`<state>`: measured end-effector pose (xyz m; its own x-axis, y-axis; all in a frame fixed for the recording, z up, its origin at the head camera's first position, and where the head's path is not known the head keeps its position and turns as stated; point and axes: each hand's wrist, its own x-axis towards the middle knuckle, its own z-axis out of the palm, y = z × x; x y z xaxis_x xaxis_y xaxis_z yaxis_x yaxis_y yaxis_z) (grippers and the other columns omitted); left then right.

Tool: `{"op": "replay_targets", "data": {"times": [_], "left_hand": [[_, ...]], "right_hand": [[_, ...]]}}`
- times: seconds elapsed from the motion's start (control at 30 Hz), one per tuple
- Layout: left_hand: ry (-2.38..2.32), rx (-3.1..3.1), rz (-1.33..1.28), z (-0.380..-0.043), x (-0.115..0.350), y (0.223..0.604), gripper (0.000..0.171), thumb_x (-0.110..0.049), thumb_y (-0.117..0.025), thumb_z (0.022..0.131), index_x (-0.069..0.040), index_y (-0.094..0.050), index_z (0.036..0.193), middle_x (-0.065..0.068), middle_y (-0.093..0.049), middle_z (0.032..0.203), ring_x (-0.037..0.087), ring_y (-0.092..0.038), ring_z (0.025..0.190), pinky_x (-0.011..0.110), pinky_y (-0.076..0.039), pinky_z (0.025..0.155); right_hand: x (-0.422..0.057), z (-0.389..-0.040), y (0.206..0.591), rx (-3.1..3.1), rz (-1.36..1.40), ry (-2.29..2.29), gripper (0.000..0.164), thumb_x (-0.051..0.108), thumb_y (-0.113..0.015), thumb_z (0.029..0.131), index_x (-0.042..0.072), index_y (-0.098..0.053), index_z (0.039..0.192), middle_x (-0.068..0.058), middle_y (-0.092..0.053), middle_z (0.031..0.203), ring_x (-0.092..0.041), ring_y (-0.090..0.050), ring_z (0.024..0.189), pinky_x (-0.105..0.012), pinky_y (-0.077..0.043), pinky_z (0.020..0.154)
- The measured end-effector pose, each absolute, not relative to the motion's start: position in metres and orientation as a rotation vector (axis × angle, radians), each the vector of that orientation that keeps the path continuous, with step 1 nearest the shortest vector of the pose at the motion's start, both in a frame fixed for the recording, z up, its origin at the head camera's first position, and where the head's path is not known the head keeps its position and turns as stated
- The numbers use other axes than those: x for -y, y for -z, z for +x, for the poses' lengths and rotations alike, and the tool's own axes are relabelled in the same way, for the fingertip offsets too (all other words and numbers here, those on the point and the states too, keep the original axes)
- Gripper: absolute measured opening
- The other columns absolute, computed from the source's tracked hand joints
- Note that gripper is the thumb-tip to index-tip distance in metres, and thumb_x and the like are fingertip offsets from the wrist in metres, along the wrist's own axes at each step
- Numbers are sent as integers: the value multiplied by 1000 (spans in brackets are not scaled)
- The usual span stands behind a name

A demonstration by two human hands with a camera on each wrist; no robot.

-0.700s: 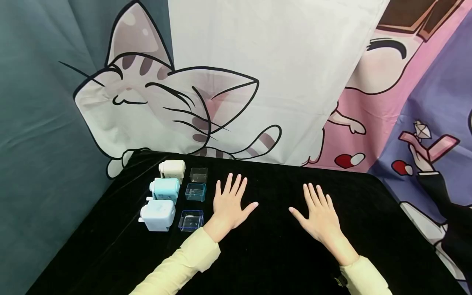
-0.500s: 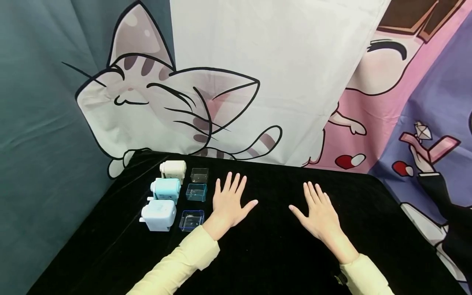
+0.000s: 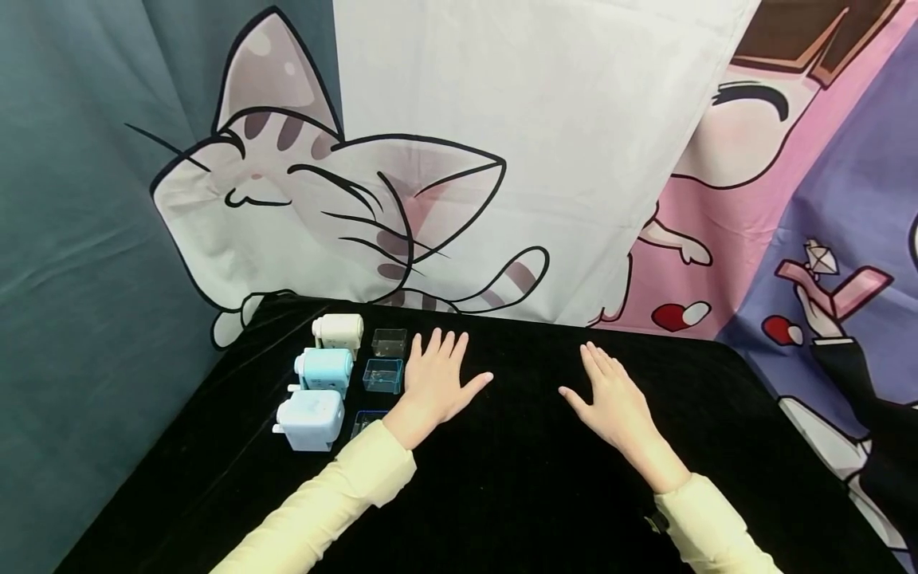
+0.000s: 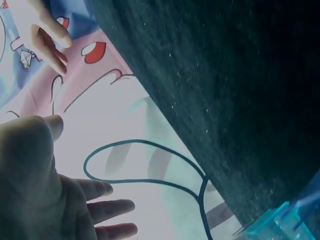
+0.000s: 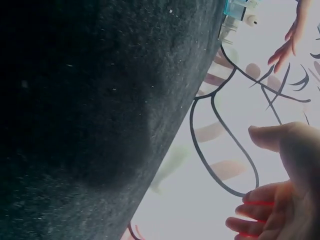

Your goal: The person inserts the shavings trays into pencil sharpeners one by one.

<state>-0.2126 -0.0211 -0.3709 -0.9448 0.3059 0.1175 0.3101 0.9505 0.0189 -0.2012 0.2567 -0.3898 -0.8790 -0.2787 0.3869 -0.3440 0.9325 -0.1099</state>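
In the head view my left hand (image 3: 433,379) hovers or rests over the black cloth, fingers straight and spread, just right of the clear trays. It holds nothing. My right hand (image 3: 613,399) lies farther right, fingers straight and close together, thumb out, also with nothing in it. At the left stand three crank pencil sharpeners in a column: a white one (image 3: 339,331), a light blue one (image 3: 324,369) and a pale lavender-blue one (image 3: 311,418). Beside them lie a dark clear tray (image 3: 390,342), a teal clear tray (image 3: 383,375) and a blue-rimmed clear tray (image 3: 366,421), partly hidden by my left forearm.
Black cloth (image 3: 531,494) covers the table. Behind it hangs a printed curtain (image 3: 574,159) with a cartoon cat, and a grey-green curtain (image 3: 79,239) hangs at the left. The table's right edge meets a purple printed cloth (image 3: 853,207).
Both hands have moved slightly up and to the left, away from the person. The right fingers have drawn closer together. The left forearm now covers part of the blue-rimmed tray.
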Motion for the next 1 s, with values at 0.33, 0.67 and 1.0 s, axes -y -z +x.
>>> {"op": "replay_targets", "data": {"times": [0.33,0.67,1.0], "left_hand": [[65,2967,-540,-223,29,354,63,-53,-41,91,-9,-40,136,10,-44,136,27,-30,129,48,-23,106],[54,2914,-557,-237,45,338,54,-45,-52,89,-8,-47,128,9,-53,125,26,-41,117,45,-32,100],[172,2887,-517,-252,66,324,36,-32,-58,88,-10,-56,117,8,-58,115,25,-48,106,40,-44,85]], "right_hand": [[-245,-218,376,2454,549,-323,56,28,-72,74,-4,-56,117,-22,-60,113,-33,-55,102,-49,-46,81],[-233,-237,361,2454,590,-281,51,26,-75,71,-2,-60,111,-20,-64,105,-31,-58,96,-47,-47,78],[-212,-253,350,2382,635,-301,39,22,-77,68,1,-64,99,-14,-67,94,-29,-59,88,-45,-49,74]]}}
